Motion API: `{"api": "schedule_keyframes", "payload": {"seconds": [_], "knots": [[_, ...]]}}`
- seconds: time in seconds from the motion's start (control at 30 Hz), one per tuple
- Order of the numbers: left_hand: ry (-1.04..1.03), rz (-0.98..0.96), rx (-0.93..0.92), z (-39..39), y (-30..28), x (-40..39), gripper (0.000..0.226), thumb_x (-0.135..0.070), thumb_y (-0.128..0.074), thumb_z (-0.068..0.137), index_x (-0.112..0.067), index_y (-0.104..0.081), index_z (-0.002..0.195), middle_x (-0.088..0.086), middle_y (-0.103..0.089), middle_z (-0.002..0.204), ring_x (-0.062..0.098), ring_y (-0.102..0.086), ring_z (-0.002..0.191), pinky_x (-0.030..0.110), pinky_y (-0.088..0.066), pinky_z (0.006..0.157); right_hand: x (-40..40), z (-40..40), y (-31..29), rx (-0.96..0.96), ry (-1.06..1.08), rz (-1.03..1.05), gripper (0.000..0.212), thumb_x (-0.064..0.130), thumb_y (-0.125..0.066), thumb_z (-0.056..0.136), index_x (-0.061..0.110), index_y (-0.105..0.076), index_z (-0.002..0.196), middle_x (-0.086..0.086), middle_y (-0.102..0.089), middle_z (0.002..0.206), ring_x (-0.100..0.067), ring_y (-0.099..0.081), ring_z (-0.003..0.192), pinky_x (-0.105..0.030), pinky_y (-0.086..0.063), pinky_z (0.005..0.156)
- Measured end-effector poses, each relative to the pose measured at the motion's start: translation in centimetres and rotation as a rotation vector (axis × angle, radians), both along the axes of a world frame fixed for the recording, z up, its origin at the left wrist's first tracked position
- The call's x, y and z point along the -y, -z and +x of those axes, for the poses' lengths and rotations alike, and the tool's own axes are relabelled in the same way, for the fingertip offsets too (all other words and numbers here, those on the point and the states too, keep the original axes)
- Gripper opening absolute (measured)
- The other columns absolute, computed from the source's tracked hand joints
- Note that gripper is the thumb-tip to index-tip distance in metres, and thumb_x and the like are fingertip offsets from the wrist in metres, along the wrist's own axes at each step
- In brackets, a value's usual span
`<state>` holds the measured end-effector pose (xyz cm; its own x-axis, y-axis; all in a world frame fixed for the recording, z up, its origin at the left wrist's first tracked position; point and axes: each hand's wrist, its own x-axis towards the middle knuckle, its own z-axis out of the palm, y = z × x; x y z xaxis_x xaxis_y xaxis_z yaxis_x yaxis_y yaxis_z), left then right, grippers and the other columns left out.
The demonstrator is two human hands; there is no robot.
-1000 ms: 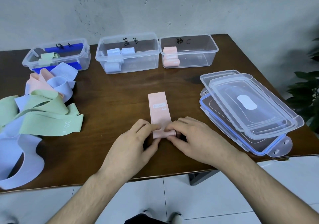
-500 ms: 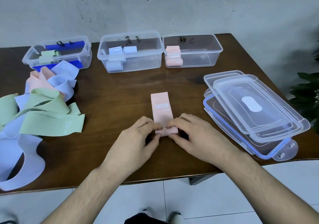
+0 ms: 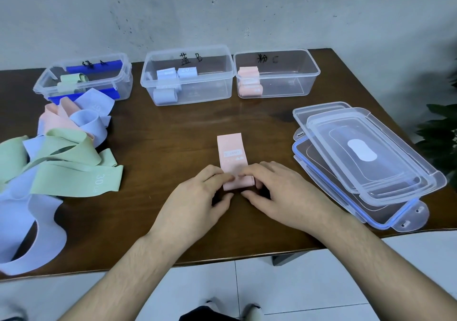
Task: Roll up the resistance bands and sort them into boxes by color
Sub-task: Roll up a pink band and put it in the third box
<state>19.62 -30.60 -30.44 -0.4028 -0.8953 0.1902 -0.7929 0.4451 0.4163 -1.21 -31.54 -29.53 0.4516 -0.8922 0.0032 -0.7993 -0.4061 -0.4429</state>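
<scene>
Pink band (image 3: 232, 156) is laid flat mid-table, its near end wound into a small roll that is pinched by the curled fingers of the left hand (image 3: 197, 202) and right hand (image 3: 284, 197). Being soft, light and springy, it is judged likely to uncoil if released; a hold at both roll ends is advised. Pink rolls are kept in the rightmost box (image 3: 291, 83).
</scene>
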Motion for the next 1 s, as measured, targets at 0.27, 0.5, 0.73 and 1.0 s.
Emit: {"api": "schedule_keyframes", "payload": {"seconds": [0.27,0.5,0.73,1.0], "knots": [[-0.002,-0.003,-0.025,-0.2,-0.3,0.4,0.026,-0.029,-0.063,0.095,-0.026,-0.068,0.12,-0.016,-0.057,0.115,0.006,-0.058,0.077,0.017,-0.055,0.069,0.5,0.2,-0.1,-0.001,-0.009,-0.007,0.024,0.039,-0.05,0.102,0.039,-0.051,0.126,0.019,-0.055,0.106,-0.002,-0.047,0.1,-0.022,-0.045,0.086],[0.059,0.04,-0.054,0.1,-0.2,-2.1,0.027,-0.032,-0.064,0.091,-0.03,-0.068,0.118,-0.021,-0.06,0.112,-0.011,-0.05,0.078,0.002,-0.043,0.068,-2.4,-0.6,-0.3,0.03,-0.044,-0.012,0.017,0.038,-0.051,0.101,0.036,-0.052,0.118,0.016,-0.059,0.102,-0.003,-0.049,0.094,-0.019,-0.044,0.079],[0.09,0.048,-0.113,0.1,-0.1,-4.4,0.021,-0.029,-0.066,0.092,-0.033,-0.065,0.112,-0.022,-0.057,0.106,-0.001,-0.049,0.072,0.016,-0.044,0.058,-4.5,-1.1,-0.1,0.039,-0.05,0.002,0.016,0.035,-0.052,0.102,0.033,-0.057,0.117,0.022,-0.045,0.092,0.001,-0.041,0.089,-0.011,-0.034,0.076],[0.032,0.072,-0.115,0.0,0.1,-3.6,0.024,-0.035,-0.059,0.096,-0.032,-0.065,0.119,-0.022,-0.052,0.113,0.011,-0.061,0.082,0.036,-0.054,0.067,-4.2,-1.0,-0.8,-0.007,-0.048,0.045,0.038,0.043,-0.053,0.099,0.042,-0.043,0.136,0.021,-0.05,0.105,0.001,-0.044,0.101,-0.018,-0.041,0.085]]}}
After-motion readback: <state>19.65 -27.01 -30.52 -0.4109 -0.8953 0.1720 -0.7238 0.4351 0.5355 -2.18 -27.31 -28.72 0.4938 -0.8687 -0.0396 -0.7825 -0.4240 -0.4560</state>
